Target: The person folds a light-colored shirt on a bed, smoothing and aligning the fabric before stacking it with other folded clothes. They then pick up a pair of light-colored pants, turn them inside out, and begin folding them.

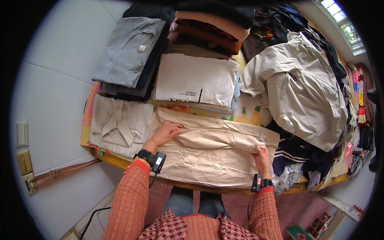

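Observation:
A beige long garment (210, 165) lies spread at the bed or table edge before me, with one sleeve (210, 138) folded lengthwise across it. At the sleeve's left end, my left hand (166, 133) has its fingers bent together on the cloth. My right hand (262, 159) pinches the ribbed cuff at the sleeve's right end, between thumb and fingers. Left of the garment lies a folded cream collared shirt (120, 123), touching it. Behind it stands a pile topped by a white printed T-shirt (196, 79).
A folded grey T-shirt (132, 54) tops a stack at the back left, beside the pale wall panel (57, 99). More folded clothes (210, 33) rise behind. At right are a loose light-grey jacket (303, 90), dark clothes (318, 162) and a clear plastic bag (288, 178) at the front edge.

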Tool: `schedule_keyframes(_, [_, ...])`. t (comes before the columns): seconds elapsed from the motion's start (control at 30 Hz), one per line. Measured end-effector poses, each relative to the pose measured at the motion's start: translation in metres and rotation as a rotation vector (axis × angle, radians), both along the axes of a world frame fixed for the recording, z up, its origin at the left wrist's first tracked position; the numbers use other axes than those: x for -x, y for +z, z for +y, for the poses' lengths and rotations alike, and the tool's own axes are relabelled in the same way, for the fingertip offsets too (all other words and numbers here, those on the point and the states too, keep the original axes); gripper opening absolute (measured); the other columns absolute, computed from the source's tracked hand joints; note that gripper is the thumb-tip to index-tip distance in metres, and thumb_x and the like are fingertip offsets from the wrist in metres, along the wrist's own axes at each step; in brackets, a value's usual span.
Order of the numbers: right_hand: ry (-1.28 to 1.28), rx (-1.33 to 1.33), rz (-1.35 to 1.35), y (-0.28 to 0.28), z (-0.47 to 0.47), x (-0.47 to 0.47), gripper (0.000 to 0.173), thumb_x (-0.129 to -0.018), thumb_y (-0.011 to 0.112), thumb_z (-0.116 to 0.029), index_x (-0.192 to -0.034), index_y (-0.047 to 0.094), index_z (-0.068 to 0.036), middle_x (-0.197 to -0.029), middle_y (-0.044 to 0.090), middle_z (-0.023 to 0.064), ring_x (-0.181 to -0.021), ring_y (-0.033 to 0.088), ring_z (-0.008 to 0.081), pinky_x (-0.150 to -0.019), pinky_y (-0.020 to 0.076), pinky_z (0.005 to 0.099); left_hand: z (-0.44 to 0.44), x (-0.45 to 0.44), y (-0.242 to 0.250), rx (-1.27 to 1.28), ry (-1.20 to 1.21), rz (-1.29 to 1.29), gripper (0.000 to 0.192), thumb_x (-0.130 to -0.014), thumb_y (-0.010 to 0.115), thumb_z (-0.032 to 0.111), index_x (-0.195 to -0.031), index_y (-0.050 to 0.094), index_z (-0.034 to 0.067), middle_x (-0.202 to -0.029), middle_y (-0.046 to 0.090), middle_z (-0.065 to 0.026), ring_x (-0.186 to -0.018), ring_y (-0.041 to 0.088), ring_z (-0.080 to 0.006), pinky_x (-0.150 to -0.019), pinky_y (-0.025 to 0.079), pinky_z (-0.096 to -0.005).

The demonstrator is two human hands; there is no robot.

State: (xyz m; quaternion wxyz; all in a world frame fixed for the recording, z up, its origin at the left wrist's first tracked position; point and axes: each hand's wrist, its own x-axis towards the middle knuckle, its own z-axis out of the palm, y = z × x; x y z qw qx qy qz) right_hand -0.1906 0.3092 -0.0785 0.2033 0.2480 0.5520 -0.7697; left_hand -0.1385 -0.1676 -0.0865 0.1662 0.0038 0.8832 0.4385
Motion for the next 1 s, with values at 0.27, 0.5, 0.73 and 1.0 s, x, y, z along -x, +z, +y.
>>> schedule_keyframes(0.27, [-0.004, -0.080, 0.029, -0.003, -0.001, 0.001, 0.019, -0.092, 0.065, -0.015, -0.109, 0.059, -0.009, -0.097, 0.068, 0.0021, -0.081, 0.066, 0.0131, -0.069, 0.0555, 0.0304, 0.009, 0.027, 0.026, 0.083, -0.014, 0.026, 0.019, -0.078, 0.070, 0.019, -0.093, 0.067, 0.006, -0.086, 0.067, -0.0106, -0.084, 0.063, -0.0279, -0.078, 0.048, -0.0378])
schedule_keyframes(0.5, [-0.182, -0.060, 0.214, 0.016, 0.028, 0.015, 0.013, -0.093, 0.062, -0.013, -0.106, 0.059, -0.011, -0.092, 0.067, -0.0010, -0.075, 0.064, 0.0086, -0.058, 0.0525, 0.0229, 0.028, 0.052, 0.040, -0.006, 0.120, -0.019, 0.021, -0.090, 0.063, 0.023, -0.091, 0.062, 0.002, -0.076, 0.063, -0.0139, -0.068, 0.059, -0.0261, -0.065, 0.046, -0.0353])
schedule_keyframes(0.73, [-0.110, -0.411, -0.083, -0.020, 0.034, 0.031, 0.016, -0.092, 0.063, -0.025, -0.101, 0.060, -0.012, -0.081, 0.061, -0.0040, -0.062, 0.057, 0.0081, -0.052, 0.0485, 0.0242, 0.033, 0.067, 0.014, 0.106, 0.145, -0.017, 0.028, -0.083, 0.071, 0.031, -0.093, 0.065, 0.005, -0.084, 0.067, -0.0150, -0.079, 0.064, -0.0327, -0.069, 0.049, -0.0395])
schedule_keyframes(1.0, [-0.124, -0.831, 0.341, -0.022, 0.024, 0.040, 0.023, -0.092, 0.064, -0.019, -0.073, 0.061, -0.006, -0.062, 0.045, -0.0088, -0.059, 0.038, 0.0027, -0.052, 0.0349, 0.0223, 0.024, 0.064, 0.012, 0.287, 0.094, 0.000, 0.023, -0.084, 0.068, 0.026, -0.092, 0.065, 0.005, -0.085, 0.068, -0.0137, -0.079, 0.064, -0.0317, -0.069, 0.050, -0.0384])
